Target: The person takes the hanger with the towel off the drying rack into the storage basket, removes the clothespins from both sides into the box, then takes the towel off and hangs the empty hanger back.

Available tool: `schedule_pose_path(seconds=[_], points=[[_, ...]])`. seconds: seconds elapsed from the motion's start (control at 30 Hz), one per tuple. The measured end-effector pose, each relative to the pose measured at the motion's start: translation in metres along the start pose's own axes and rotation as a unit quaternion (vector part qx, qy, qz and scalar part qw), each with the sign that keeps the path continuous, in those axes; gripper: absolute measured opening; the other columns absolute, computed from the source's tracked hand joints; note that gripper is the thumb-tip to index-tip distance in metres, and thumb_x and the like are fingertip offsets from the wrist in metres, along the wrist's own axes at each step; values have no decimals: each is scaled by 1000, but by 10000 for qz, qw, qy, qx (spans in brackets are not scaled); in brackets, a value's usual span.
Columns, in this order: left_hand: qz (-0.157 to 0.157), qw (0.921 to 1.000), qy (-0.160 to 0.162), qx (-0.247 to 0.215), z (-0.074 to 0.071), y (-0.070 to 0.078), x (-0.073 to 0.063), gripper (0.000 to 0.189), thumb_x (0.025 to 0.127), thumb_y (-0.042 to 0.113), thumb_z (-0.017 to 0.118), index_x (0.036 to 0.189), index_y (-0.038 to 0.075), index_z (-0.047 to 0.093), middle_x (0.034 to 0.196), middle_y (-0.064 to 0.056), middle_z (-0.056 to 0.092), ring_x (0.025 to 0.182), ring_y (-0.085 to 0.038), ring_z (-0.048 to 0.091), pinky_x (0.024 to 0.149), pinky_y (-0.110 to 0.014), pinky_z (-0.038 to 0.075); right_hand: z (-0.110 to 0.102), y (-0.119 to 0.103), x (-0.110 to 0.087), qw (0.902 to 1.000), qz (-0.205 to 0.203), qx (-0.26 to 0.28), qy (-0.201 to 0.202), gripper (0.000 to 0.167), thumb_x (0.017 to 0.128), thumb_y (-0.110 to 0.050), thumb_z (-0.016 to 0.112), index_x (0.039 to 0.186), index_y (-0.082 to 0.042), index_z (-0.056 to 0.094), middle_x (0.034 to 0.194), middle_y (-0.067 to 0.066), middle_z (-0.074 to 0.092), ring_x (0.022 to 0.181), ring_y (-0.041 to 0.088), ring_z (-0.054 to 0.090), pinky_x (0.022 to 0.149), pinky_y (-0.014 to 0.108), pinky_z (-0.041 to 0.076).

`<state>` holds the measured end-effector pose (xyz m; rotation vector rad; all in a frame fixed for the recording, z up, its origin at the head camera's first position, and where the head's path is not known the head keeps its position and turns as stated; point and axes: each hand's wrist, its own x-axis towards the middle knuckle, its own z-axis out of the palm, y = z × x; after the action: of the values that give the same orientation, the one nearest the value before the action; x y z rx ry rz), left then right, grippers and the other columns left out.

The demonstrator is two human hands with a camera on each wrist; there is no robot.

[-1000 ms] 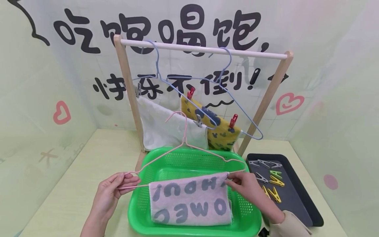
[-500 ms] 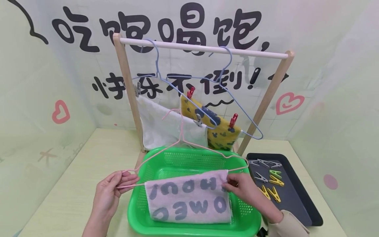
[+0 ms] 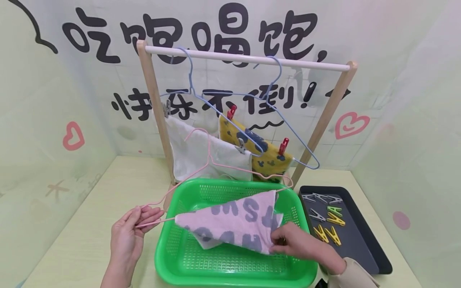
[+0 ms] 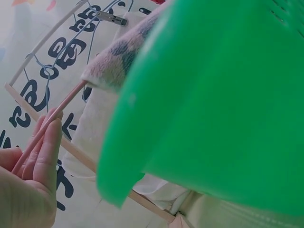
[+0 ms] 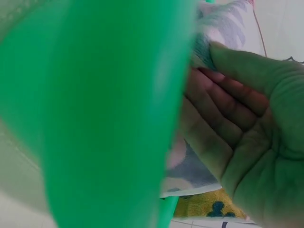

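Observation:
A pink wire hanger (image 3: 230, 165) slants over the green basket (image 3: 163, 256). Its left end lies in my left hand (image 3: 126, 236), whose thumb and fingers pinch the wire; the left wrist view shows this hand (image 4: 40, 166) at the bar. Draped over the bottom bar is a pink towel (image 3: 230, 220) with grey letters, askew, its back layer peeking out below and at the right. Between thumb and fingers my right hand (image 3: 299, 242) pinches the towel's lower right corner, also seen in the right wrist view, where the basket (image 5: 109, 114) blocks much of the scene.
Behind the basket stands a rack with a white rod (image 3: 230, 57). From blue hangers (image 3: 192, 72) there hang a white towel (image 3: 194, 160) with grey clips and a yellow towel (image 3: 271, 168) with red clips. A dark tray (image 3: 360, 248) at right holds several clothespins (image 3: 333, 236).
My right hand has moved down with the towel's corner, so the towel has turned from a level rectangle into a slanted fold. The hanger has shifted left, its right end higher.

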<state>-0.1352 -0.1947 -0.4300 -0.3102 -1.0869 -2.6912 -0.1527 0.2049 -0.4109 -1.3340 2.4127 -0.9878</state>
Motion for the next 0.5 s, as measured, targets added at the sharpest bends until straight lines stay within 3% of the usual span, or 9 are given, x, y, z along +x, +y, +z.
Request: schedule_pose_path(seconds=[0.27,0.4,0.5], points=[[6,10000,-37,-72,-1,0,0,38,102,1,30,96,-9,67,87,-21,70,81,-28,69,70,-35,56,-4,0,-4,9968,213,197,-746,32,82,-9,71,61,-10,46,56,-11,38,55,-10,33,47,7,30],[-8,10000,-46,-74,-2,0,-1,39,102,1,30,96,-9,67,87,-21,70,81,-28,69,70,-35,56,-2,3,-6,9955,262,228,-880,31,81,-8,71,61,-9,47,55,-12,38,54,-11,32,47,6,29],[-40,9999,-160,-50,-3,1,-1,40,102,1,28,96,-9,67,87,-21,70,82,-28,69,71,-35,56,0,5,-7,9960,500,121,-735,30,82,-11,71,61,-10,49,56,-14,39,54,-10,33,48,7,30]])
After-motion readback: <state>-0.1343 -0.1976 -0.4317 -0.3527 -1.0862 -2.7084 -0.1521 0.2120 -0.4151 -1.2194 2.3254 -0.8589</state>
